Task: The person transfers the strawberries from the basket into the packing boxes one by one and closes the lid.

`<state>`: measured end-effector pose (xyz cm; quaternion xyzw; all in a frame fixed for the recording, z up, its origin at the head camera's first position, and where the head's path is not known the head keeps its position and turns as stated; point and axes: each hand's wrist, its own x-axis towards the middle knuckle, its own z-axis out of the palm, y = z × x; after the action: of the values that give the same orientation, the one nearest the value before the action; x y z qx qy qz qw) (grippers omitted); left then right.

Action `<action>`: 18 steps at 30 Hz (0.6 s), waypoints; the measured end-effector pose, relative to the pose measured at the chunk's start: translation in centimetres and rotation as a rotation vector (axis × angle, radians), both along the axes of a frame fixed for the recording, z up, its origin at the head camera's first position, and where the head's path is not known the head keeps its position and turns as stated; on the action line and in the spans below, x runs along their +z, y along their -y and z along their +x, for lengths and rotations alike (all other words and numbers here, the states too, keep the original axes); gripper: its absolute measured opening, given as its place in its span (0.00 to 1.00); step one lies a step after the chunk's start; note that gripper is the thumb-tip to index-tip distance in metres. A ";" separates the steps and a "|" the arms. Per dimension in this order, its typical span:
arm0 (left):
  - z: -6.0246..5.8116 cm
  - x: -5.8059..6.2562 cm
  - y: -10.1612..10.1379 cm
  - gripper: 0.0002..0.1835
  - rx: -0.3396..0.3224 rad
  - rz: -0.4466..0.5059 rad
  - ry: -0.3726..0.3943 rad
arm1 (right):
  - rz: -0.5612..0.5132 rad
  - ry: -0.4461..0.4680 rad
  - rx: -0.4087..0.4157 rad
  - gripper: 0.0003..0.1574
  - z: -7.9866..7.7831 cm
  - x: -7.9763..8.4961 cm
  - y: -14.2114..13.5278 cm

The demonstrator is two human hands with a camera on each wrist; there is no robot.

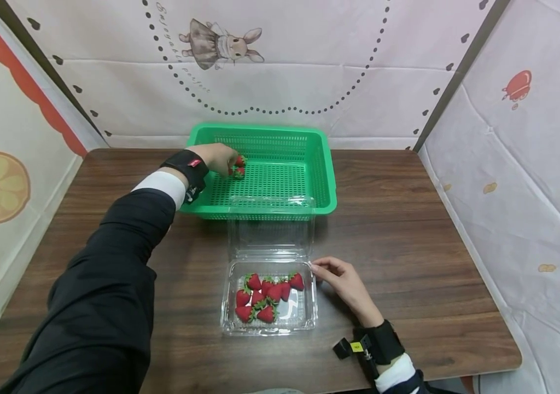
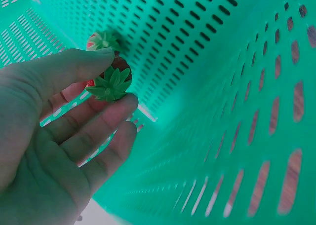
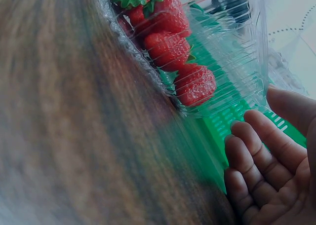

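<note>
Green basket [image 1: 280,183] on a brown desk [image 1: 383,230], where the left hand [image 1: 217,157] is pinching a strawberry [image 2: 109,84] inside.
Another strawberry [image 2: 103,39] is lying just beside it; well apart, the right hand [image 1: 341,276] is gripping the rim of a clear plastic box [image 1: 299,320] between thumb and finger, its lid [image 1: 272,238] standing open toward the basket and more strawberries [image 1: 257,297] resting within.

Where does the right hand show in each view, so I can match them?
Head: right hand right of centre, below the middle, at the clear container's edge.
Left wrist: not in it.
Right wrist: right hand at lower right.
Shared landmark: green basket.
</note>
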<state>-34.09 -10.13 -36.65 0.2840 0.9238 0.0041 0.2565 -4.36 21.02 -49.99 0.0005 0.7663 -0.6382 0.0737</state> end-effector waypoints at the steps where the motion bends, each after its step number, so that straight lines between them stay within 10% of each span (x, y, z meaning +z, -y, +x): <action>1: 0.0 0.2 0.1 0.11 0.003 0.009 -0.005 | -0.002 -0.001 0.000 0.16 0.0 0.0 0.0; 18: 1.0 2.6 0.0 0.13 -0.023 0.126 -0.072 | 0.015 -0.009 0.001 0.18 0.0 0.2 0.2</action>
<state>-33.11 -10.12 -34.04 0.3103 0.9270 0.0490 0.2049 -4.32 20.81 -49.83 -0.0023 0.7714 -0.6324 0.0707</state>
